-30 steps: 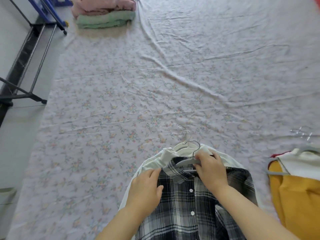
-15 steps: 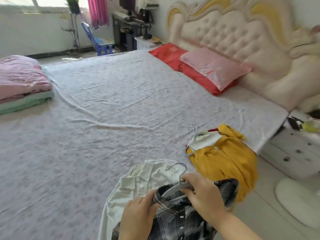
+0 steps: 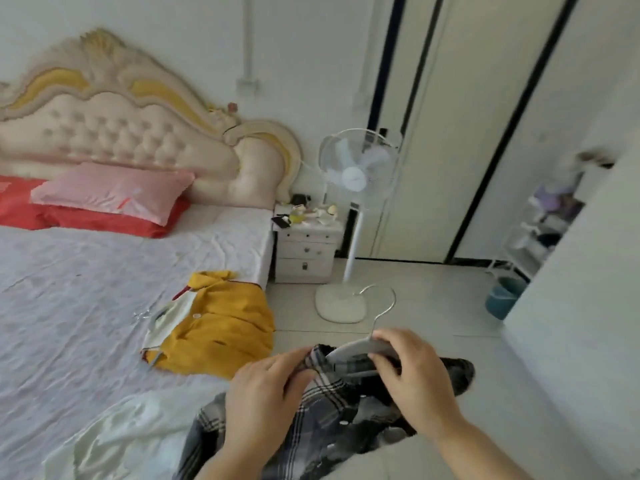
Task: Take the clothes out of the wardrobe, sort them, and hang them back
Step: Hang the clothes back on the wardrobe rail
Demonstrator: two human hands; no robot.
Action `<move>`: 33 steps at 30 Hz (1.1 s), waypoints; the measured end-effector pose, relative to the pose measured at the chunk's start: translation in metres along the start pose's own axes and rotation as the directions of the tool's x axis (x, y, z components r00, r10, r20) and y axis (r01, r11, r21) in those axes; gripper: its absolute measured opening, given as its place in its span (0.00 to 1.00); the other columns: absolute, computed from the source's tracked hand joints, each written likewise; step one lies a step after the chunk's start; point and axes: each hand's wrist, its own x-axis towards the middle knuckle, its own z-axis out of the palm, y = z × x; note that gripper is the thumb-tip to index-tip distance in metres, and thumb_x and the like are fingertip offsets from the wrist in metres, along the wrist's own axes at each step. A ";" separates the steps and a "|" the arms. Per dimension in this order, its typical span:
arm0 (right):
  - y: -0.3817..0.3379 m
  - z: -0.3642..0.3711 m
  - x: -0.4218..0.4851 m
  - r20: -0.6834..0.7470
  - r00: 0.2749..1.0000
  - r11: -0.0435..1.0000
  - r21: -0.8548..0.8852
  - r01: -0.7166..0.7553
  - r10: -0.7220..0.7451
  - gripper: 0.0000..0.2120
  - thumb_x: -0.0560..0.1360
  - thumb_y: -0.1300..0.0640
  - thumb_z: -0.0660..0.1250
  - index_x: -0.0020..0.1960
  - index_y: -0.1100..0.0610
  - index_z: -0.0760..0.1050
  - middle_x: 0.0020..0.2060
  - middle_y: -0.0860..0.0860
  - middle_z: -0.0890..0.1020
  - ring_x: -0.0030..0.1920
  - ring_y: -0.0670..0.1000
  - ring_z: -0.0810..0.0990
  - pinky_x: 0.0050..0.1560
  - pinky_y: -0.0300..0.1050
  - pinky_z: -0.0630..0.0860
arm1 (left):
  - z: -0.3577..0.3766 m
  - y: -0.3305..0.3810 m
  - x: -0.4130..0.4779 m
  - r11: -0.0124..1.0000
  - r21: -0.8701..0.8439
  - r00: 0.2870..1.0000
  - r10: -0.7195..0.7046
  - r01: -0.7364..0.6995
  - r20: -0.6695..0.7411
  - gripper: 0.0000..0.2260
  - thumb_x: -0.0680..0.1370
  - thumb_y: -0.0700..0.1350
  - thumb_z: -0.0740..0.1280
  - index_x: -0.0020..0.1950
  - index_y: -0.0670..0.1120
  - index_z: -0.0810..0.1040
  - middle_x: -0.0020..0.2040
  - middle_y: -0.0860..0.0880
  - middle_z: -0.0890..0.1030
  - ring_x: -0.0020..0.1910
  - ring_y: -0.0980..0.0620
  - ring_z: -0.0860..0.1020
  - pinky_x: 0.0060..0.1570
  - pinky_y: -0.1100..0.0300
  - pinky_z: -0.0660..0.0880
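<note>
The left hand (image 3: 263,393) sits at 6 o'clock in the view, its fingers curled and pinching the collar of a plaid shirt (image 3: 329,420). Just beside it at 5 o'clock, the right hand (image 3: 415,379) is curled over the grey hanger (image 3: 360,348), gripping its shoulder bar.

The hanger's bar runs roughly from 9 to 3 o'clock between the two hands. Its wire hook rises towards 12 to 1 o'clock, with the opening turned towards 9. The shirt is held off the edge of the bed, above the floor. Its collar is up at the hanger and its length trails down towards 6 to 7 o'clock.

A yellow shirt (image 3: 221,327) lies on the bed sheet (image 3: 86,306) at 9 to 10 o'clock from the hands, over a pale garment on its own hanger. A white garment (image 3: 131,434) lies at 8 o'clock, touching the plaid cloth. Beyond the hook, at 12 o'clock, a standing fan (image 3: 356,168) stands beside a nightstand (image 3: 304,251). Tall cream doors (image 3: 467,133) are at 1 o'clock and a blue bucket (image 3: 502,299) at 2.

The right hand hides the far end of the hanger. The shirt's lower part is cut off by the bottom edge, and the picture is blurred.
</note>
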 end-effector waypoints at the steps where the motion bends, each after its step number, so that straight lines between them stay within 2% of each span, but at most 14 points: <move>1: 0.016 -0.025 -0.011 -0.043 0.999 0.999 -0.040 -0.035 0.033 0.20 0.64 0.64 0.77 0.52 0.51 0.75 0.43 0.43 0.80 0.47 0.43 0.73 0.53 0.26 0.64 | 0.009 0.022 0.008 0.998 -0.043 0.998 0.053 -0.051 0.044 0.15 0.72 0.57 0.59 0.49 0.54 0.82 0.31 0.59 0.80 0.27 0.60 0.76 0.29 0.76 0.59; 3: 0.045 -0.076 -0.039 -0.099 0.990 0.985 -0.129 -0.111 0.099 0.23 0.66 0.63 0.75 0.55 0.47 0.72 0.44 0.43 0.79 0.47 0.43 0.73 0.53 0.30 0.66 | 0.029 0.069 0.019 0.983 -0.116 0.981 0.153 -0.139 0.118 0.15 0.72 0.58 0.59 0.50 0.55 0.81 0.28 0.57 0.78 0.24 0.58 0.75 0.25 0.74 0.57; 5: 0.070 -0.129 -0.074 -0.131 0.980 0.956 -0.233 -0.177 0.149 0.24 0.68 0.62 0.74 0.58 0.46 0.70 0.43 0.44 0.79 0.45 0.43 0.73 0.50 0.33 0.70 | 0.050 0.120 0.021 0.954 -0.197 0.953 0.258 -0.226 0.160 0.14 0.71 0.58 0.59 0.51 0.57 0.80 0.25 0.56 0.77 0.22 0.59 0.73 0.22 0.74 0.56; 8: 0.092 -0.210 -0.135 -0.183 0.960 0.885 -0.381 -0.269 0.212 0.19 0.73 0.56 0.66 0.62 0.45 0.68 0.44 0.46 0.78 0.46 0.45 0.75 0.47 0.36 0.74 | 0.082 0.201 0.011 0.889 -0.343 0.903 0.383 -0.303 0.194 0.14 0.71 0.59 0.59 0.52 0.58 0.77 0.25 0.58 0.76 0.22 0.61 0.72 0.18 0.67 0.65; 11: 0.103 -0.290 -0.199 -0.227 0.940 0.792 -0.509 -0.338 0.255 0.18 0.76 0.52 0.57 0.65 0.47 0.67 0.44 0.46 0.79 0.46 0.47 0.77 0.44 0.39 0.76 | 0.108 0.288 -0.016 0.809 -0.476 0.845 0.489 -0.346 0.216 0.10 0.74 0.55 0.66 0.54 0.59 0.78 0.27 0.61 0.75 0.25 0.60 0.73 0.22 0.65 0.68; 13: 0.104 -0.340 -0.239 -0.264 0.918 0.722 -0.566 -0.397 0.297 0.18 0.76 0.52 0.55 0.66 0.47 0.67 0.42 0.46 0.79 0.43 0.48 0.78 0.38 0.39 0.77 | 0.123 0.344 -0.038 0.743 -0.549 0.792 0.570 -0.383 0.218 0.11 0.75 0.50 0.69 0.56 0.58 0.79 0.28 0.62 0.75 0.28 0.60 0.75 0.23 0.68 0.66; 16: 0.101 -0.406 -0.293 -0.322 0.889 0.600 -0.656 -0.457 0.325 0.18 0.76 0.50 0.55 0.66 0.44 0.66 0.38 0.45 0.79 0.38 0.46 0.78 0.29 0.38 0.76 | 0.140 0.418 -0.070 0.648 -0.652 0.716 0.661 -0.394 0.225 0.13 0.75 0.50 0.67 0.59 0.56 0.78 0.27 0.59 0.75 0.29 0.59 0.75 0.25 0.70 0.65; 18: 0.099 -0.445 -0.326 -0.379 0.864 0.541 -0.673 -0.503 0.332 0.19 0.76 0.50 0.56 0.66 0.43 0.66 0.39 0.44 0.79 0.40 0.44 0.77 0.30 0.35 0.75 | 0.150 0.466 -0.090 0.581 -0.723 0.677 0.704 -0.374 0.216 0.13 0.75 0.50 0.66 0.59 0.54 0.78 0.27 0.56 0.76 0.31 0.58 0.76 0.26 0.69 0.67; 21: 0.099 -0.494 -0.366 -0.471 0.826 0.465 -0.682 -0.564 0.309 0.19 0.76 0.51 0.57 0.66 0.44 0.66 0.40 0.44 0.80 0.41 0.41 0.76 0.34 0.30 0.71 | 0.159 0.534 -0.116 0.486 -0.799 0.625 0.759 -0.353 0.186 0.13 0.76 0.49 0.66 0.60 0.52 0.78 0.27 0.58 0.73 0.29 0.60 0.74 0.29 0.71 0.66; 24: 0.102 -0.537 -0.400 -0.527 0.803 0.391 -0.701 -0.596 0.280 0.19 0.75 0.52 0.59 0.66 0.47 0.70 0.41 0.44 0.79 0.40 0.42 0.76 0.33 0.32 0.73 | 0.174 0.596 -0.139 0.411 -0.843 0.574 0.804 -0.347 0.156 0.14 0.76 0.50 0.64 0.61 0.53 0.77 0.35 0.60 0.76 0.32 0.61 0.73 0.34 0.71 0.66; 27: 0.107 -0.576 -0.429 -0.557 0.767 0.267 -0.724 -0.636 0.319 0.20 0.76 0.51 0.57 0.68 0.47 0.67 0.40 0.44 0.78 0.37 0.42 0.76 0.27 0.33 0.73 | 0.190 0.654 -0.160 0.321 -0.876 0.494 0.862 -0.359 0.113 0.15 0.77 0.53 0.62 0.63 0.53 0.76 0.44 0.58 0.78 0.40 0.61 0.74 0.40 0.72 0.66; 30: 0.115 -0.608 -0.452 -0.590 0.721 0.136 -0.732 -0.668 0.364 0.20 0.76 0.50 0.55 0.68 0.46 0.67 0.40 0.43 0.77 0.37 0.42 0.74 0.25 0.29 0.69 | 0.207 0.707 -0.179 0.241 -0.911 0.434 0.898 -0.335 0.078 0.15 0.78 0.51 0.62 0.65 0.54 0.74 0.47 0.57 0.77 0.43 0.62 0.72 0.43 0.73 0.65; 33: 0.127 -0.635 -0.471 -0.633 0.665 0.017 -0.719 -0.695 0.397 0.21 0.76 0.50 0.55 0.69 0.45 0.64 0.41 0.43 0.77 0.38 0.42 0.73 0.24 0.28 0.64 | 0.226 0.753 -0.193 0.156 -0.924 0.369 0.929 -0.348 0.018 0.16 0.78 0.50 0.62 0.66 0.55 0.72 0.51 0.62 0.73 0.48 0.65 0.69 0.45 0.77 0.63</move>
